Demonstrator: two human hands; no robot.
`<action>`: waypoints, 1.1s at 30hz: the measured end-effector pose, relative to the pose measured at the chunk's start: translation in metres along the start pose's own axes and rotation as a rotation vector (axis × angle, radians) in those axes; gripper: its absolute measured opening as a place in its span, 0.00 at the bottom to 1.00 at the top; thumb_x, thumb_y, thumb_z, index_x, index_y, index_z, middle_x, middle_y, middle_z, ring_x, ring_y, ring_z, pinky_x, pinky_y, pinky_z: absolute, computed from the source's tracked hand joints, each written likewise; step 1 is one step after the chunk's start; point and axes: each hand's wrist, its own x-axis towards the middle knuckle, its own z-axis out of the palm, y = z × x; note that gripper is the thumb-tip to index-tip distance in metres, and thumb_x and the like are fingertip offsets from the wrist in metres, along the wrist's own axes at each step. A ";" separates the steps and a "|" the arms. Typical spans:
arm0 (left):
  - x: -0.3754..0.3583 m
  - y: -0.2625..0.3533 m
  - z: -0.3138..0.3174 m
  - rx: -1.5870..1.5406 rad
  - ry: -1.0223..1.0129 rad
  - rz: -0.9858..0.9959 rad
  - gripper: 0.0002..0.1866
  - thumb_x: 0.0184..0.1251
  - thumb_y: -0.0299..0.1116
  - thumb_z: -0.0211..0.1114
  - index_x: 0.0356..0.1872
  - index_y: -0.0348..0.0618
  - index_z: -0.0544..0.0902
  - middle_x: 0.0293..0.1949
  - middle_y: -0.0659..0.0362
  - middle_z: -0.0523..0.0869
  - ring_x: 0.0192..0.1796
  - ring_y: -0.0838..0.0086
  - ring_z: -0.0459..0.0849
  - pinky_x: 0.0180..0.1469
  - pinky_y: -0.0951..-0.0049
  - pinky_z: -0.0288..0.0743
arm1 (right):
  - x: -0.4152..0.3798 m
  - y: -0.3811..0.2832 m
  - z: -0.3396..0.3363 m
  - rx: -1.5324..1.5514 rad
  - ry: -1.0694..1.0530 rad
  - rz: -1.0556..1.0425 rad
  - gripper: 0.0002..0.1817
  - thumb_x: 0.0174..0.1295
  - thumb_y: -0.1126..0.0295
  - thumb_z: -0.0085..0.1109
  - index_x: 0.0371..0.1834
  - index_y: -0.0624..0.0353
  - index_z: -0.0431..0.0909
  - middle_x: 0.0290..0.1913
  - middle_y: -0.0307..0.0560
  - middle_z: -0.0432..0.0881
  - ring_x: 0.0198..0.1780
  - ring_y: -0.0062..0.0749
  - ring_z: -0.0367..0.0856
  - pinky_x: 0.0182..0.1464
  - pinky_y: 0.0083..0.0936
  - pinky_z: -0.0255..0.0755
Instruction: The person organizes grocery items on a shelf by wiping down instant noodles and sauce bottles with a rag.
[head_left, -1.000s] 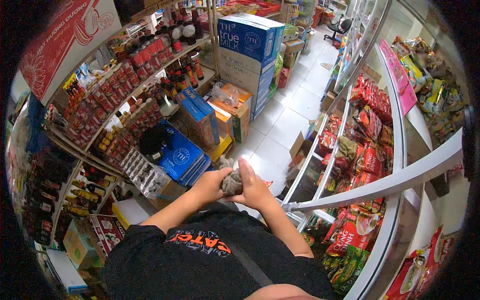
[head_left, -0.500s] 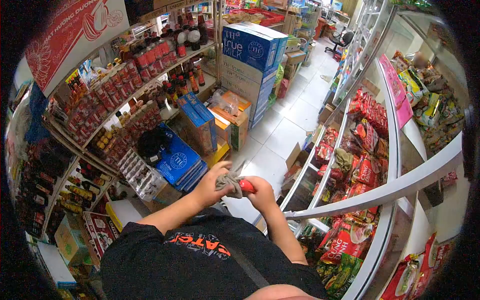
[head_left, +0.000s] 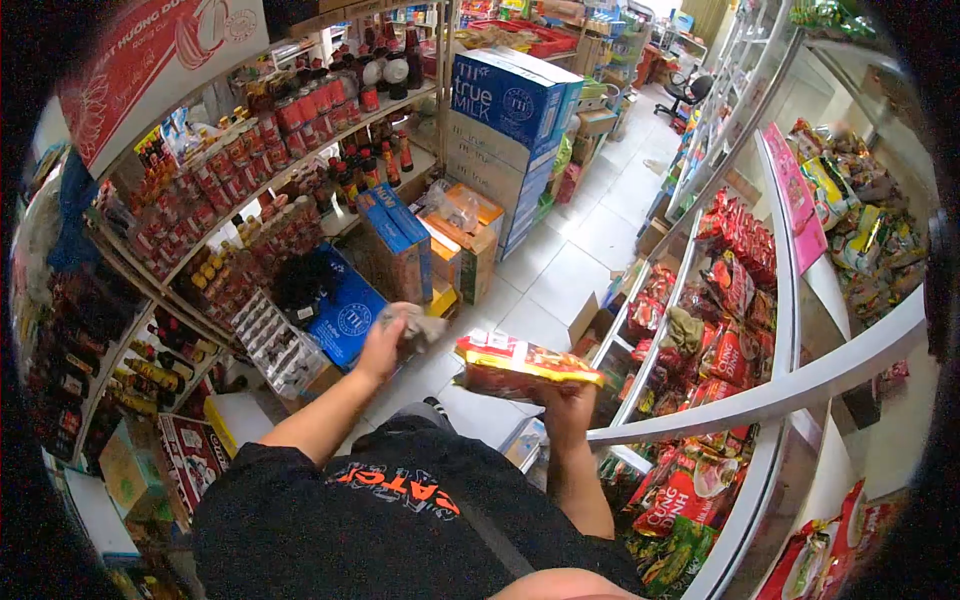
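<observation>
Centre of the frame, and a red-and-yellow package (head_left: 520,375) was being held almost level by the right hand (head_left: 572,410), its fingers clamped about the right end and underside! Just left of centre, a crumpled grey-brown cloth (head_left: 425,328) was gripped in the left hand (head_left: 380,348), with the two hands kept apart; how firmly it was pinched could not be told through the blur.

And here lay the danger: with only one end supported, the package could be tipped at its free left end if that grip were loosened, and it would probably be dropped onto the pale floor tiles (head_left: 565,285). A knock could be caused too by the curved white rail (head_left: 790,384) at lower right, should the forearm beside it be swung outward.

Now the textures! Slick, glossy film was lit by glare on the package, a long, boxy shape edged in yellow. The cloth was limp, matt and bunched. At right, shiny, crinkled red packets (head_left: 735,350) were piled, a second rumpled cloth (head_left: 685,330) laid among them.
</observation>
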 end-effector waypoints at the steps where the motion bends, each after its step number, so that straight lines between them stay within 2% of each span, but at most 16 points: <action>1: -0.005 0.001 0.015 -0.109 -0.116 -0.029 0.18 0.64 0.38 0.46 0.49 0.37 0.72 0.46 0.56 0.77 0.47 0.71 0.75 0.51 0.72 0.67 | -0.003 0.011 0.003 0.004 0.021 0.086 0.21 0.52 0.72 0.62 0.47 0.66 0.67 0.42 0.48 0.77 0.41 0.29 0.77 0.45 0.24 0.72; 2: -0.009 0.001 0.028 -0.218 -0.233 -0.051 0.19 0.66 0.40 0.43 0.50 0.37 0.71 0.47 0.56 0.77 0.47 0.73 0.75 0.52 0.72 0.66 | -0.002 0.021 0.009 -0.058 -0.034 0.074 0.19 0.52 0.74 0.60 0.47 0.65 0.68 0.42 0.46 0.76 0.43 0.28 0.76 0.47 0.23 0.70; 4: -0.024 -0.068 0.041 -0.061 -0.160 0.004 0.21 0.67 0.42 0.39 0.51 0.38 0.71 0.46 0.57 0.77 0.47 0.74 0.75 0.53 0.73 0.65 | -0.001 0.059 0.004 -0.095 -0.025 -0.004 0.18 0.53 0.76 0.59 0.47 0.65 0.68 0.43 0.44 0.76 0.46 0.27 0.74 0.49 0.23 0.68; 5: -0.030 -0.045 0.055 -0.351 -0.234 -0.222 0.21 0.67 0.43 0.41 0.52 0.39 0.70 0.47 0.57 0.76 0.47 0.74 0.75 0.52 0.73 0.66 | 0.003 0.041 0.014 0.001 0.055 0.031 0.18 0.54 0.77 0.56 0.48 0.63 0.67 0.44 0.45 0.75 0.44 0.28 0.74 0.47 0.23 0.68; 6: -0.034 0.007 0.061 -0.122 -0.319 -0.251 0.21 0.67 0.43 0.43 0.52 0.39 0.70 0.47 0.58 0.76 0.47 0.74 0.75 0.52 0.73 0.66 | 0.007 0.046 0.004 0.033 0.106 0.031 0.16 0.55 0.77 0.55 0.48 0.64 0.68 0.44 0.45 0.75 0.44 0.29 0.74 0.48 0.26 0.69; 8: -0.037 0.006 0.065 -0.087 -0.395 -0.246 0.21 0.65 0.43 0.46 0.52 0.38 0.70 0.47 0.58 0.77 0.48 0.75 0.74 0.52 0.73 0.66 | 0.010 0.030 0.003 0.196 0.178 0.035 0.16 0.55 0.77 0.55 0.48 0.64 0.68 0.44 0.45 0.75 0.45 0.31 0.74 0.49 0.28 0.69; 12: -0.040 0.019 0.074 -0.399 -0.405 -0.367 0.21 0.64 0.42 0.49 0.52 0.38 0.70 0.47 0.56 0.77 0.45 0.73 0.78 0.49 0.73 0.70 | 0.010 0.034 -0.003 0.187 0.138 -0.028 0.17 0.55 0.78 0.55 0.49 0.64 0.67 0.46 0.47 0.75 0.46 0.32 0.74 0.50 0.28 0.69; 13: -0.035 0.021 0.078 -0.525 -0.420 -0.351 0.21 0.63 0.41 0.49 0.52 0.38 0.70 0.46 0.55 0.78 0.43 0.71 0.79 0.47 0.72 0.72 | 0.009 0.032 -0.001 0.182 0.113 0.002 0.18 0.55 0.78 0.55 0.49 0.64 0.66 0.46 0.47 0.75 0.47 0.31 0.74 0.51 0.28 0.68; 15: -0.029 0.035 0.074 -0.257 -0.307 -0.283 0.21 0.63 0.41 0.49 0.52 0.37 0.69 0.45 0.55 0.78 0.43 0.71 0.79 0.47 0.71 0.72 | 0.009 0.035 0.002 0.094 0.060 -0.006 0.20 0.54 0.78 0.56 0.50 0.65 0.65 0.47 0.47 0.74 0.48 0.32 0.73 0.52 0.28 0.67; 17: -0.018 0.036 0.068 -0.528 -0.334 -0.255 0.21 0.62 0.41 0.51 0.51 0.37 0.69 0.45 0.55 0.77 0.46 0.71 0.77 0.51 0.68 0.70 | 0.005 0.033 0.008 -0.013 -0.009 0.034 0.21 0.52 0.79 0.58 0.50 0.65 0.66 0.47 0.47 0.75 0.48 0.32 0.73 0.52 0.27 0.66; 20: -0.011 0.056 0.067 -0.650 -0.382 -0.098 0.29 0.58 0.43 0.58 0.56 0.38 0.62 0.50 0.56 0.73 0.53 0.72 0.72 0.57 0.70 0.63 | 0.004 0.043 0.009 -0.067 0.002 0.098 0.19 0.55 0.76 0.57 0.49 0.65 0.66 0.47 0.47 0.75 0.48 0.30 0.73 0.52 0.25 0.66; 23: -0.016 0.058 0.067 -0.190 -0.488 -0.009 0.43 0.43 0.30 0.72 0.61 0.43 0.56 0.52 0.59 0.72 0.55 0.75 0.69 0.58 0.72 0.61 | 0.012 0.044 0.012 0.128 0.218 0.100 0.20 0.55 0.74 0.57 0.51 0.65 0.64 0.46 0.46 0.74 0.47 0.29 0.72 0.52 0.25 0.65; 24: -0.020 0.049 0.073 -0.003 -0.415 0.061 0.45 0.42 0.25 0.71 0.62 0.44 0.53 0.53 0.58 0.71 0.55 0.75 0.69 0.59 0.72 0.61 | 0.014 0.040 0.011 0.035 0.185 0.067 0.20 0.56 0.74 0.56 0.51 0.65 0.64 0.46 0.46 0.74 0.46 0.28 0.72 0.51 0.25 0.65; 27: -0.029 0.035 0.076 -0.093 -0.360 -0.008 0.37 0.46 0.27 0.69 0.59 0.42 0.60 0.53 0.58 0.72 0.54 0.75 0.70 0.58 0.72 0.61 | 0.019 0.031 0.002 -0.319 0.086 -0.014 0.25 0.56 0.74 0.54 0.56 0.65 0.58 0.48 0.45 0.71 0.47 0.28 0.71 0.51 0.22 0.65; 30: -0.036 0.038 0.075 -0.189 -0.285 -0.190 0.25 0.50 0.29 0.66 0.52 0.41 0.71 0.49 0.59 0.76 0.51 0.75 0.73 0.56 0.73 0.63 | 0.018 -0.023 0.021 -0.433 0.185 -0.322 0.28 0.52 0.75 0.54 0.57 0.65 0.57 0.52 0.49 0.66 0.52 0.32 0.67 0.55 0.31 0.61; 33: -0.032 0.015 0.070 -0.038 -0.250 -0.245 0.24 0.50 0.33 0.67 0.50 0.41 0.73 0.47 0.60 0.78 0.48 0.76 0.74 0.53 0.73 0.66 | 0.004 -0.091 0.049 0.064 0.050 -0.567 0.25 0.44 0.80 0.57 0.50 0.66 0.67 0.44 0.48 0.70 0.46 0.34 0.71 0.50 0.28 0.65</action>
